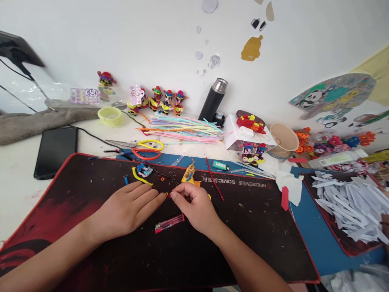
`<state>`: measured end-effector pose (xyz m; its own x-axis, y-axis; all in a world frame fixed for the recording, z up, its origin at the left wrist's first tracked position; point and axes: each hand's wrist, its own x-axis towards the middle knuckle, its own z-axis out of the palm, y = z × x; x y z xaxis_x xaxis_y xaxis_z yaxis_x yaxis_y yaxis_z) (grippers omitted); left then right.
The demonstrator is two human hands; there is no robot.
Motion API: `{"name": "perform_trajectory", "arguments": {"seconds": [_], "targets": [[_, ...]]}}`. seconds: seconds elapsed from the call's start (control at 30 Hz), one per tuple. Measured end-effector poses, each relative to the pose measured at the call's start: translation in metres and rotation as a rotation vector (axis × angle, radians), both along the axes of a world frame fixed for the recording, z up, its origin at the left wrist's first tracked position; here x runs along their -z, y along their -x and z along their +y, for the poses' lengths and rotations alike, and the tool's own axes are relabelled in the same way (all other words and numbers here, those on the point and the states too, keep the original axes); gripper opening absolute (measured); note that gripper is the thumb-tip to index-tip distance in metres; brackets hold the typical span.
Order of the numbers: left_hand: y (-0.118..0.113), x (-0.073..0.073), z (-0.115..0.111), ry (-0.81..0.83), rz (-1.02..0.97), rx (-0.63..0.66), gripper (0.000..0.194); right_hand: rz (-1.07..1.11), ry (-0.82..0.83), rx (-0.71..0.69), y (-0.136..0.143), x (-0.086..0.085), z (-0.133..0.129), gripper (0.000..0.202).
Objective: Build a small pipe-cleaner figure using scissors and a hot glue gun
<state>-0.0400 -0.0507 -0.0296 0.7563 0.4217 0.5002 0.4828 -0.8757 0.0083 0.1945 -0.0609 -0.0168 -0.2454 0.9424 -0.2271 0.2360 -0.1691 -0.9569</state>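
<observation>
Over the black mat (258, 243), my left hand (129, 207) lies palm down, its fingers pressed together and their tips at a tiny red and yellow piece (167, 195). My right hand (194, 205) pinches that piece from the other side between thumb and forefinger. Just below the hands lies a red lighter (169, 223). Beyond my left hand are a yellow pipe cleaner (141, 177) and a small blue piece (144, 170). A yellow glue gun (189, 172) sits behind my right hand, with a dark red twisted strand (214, 179) to its right.
Scissors (147, 144), a phone (56, 152) and pastel pipe cleaners (185, 127) lie behind the mat. Small dolls (167, 101), a black thermos (212, 99) and a white box (240, 140) stand near the wall. White paper strips (349, 207) are heaped at the right.
</observation>
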Motion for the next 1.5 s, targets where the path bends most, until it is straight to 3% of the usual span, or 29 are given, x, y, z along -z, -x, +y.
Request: {"name": "perform_trajectory", "arguments": {"seconds": [0.3,0.4,0.5,0.57,0.7,0.83,1.03,1.2,1.5], "targets": [[0.002,0.002,-0.002,0.017,-0.036,0.004,0.026,0.012,-0.05,-0.003,-0.002,0.002,0.0,0.018],[-0.003,-0.001,-0.002,0.083,-0.192,-0.025,0.018,0.01,-0.057,-0.001,-0.003,0.0,-0.001,0.019],[-0.009,-0.01,0.0,0.357,-0.445,-0.232,0.008,0.006,-0.083,0.013,-0.003,-0.002,-0.001,0.021],[-0.011,-0.018,0.003,0.665,-0.546,-0.378,0.021,0.013,-0.119,0.029,-0.003,-0.003,-0.001,0.021],[-0.015,-0.029,0.012,1.27,-0.611,-0.294,0.043,-0.009,-0.19,0.045,-0.003,-0.005,0.003,0.023],[-0.025,-0.031,0.021,1.558,-0.644,-0.196,0.049,-0.037,-0.238,0.046,-0.004,-0.009,0.01,0.024],[-0.043,-0.035,0.036,1.652,-0.826,-0.176,0.048,-0.01,-0.316,0.095,-0.004,-0.015,0.028,0.025],[-0.055,-0.032,0.039,1.65,-1.058,-0.153,0.045,0.005,-0.372,0.166,-0.002,-0.01,0.04,0.028],[-0.062,-0.021,0.038,1.625,-1.138,-0.231,0.044,-0.045,-0.419,0.25,-0.005,0.005,0.039,0.026]]}}
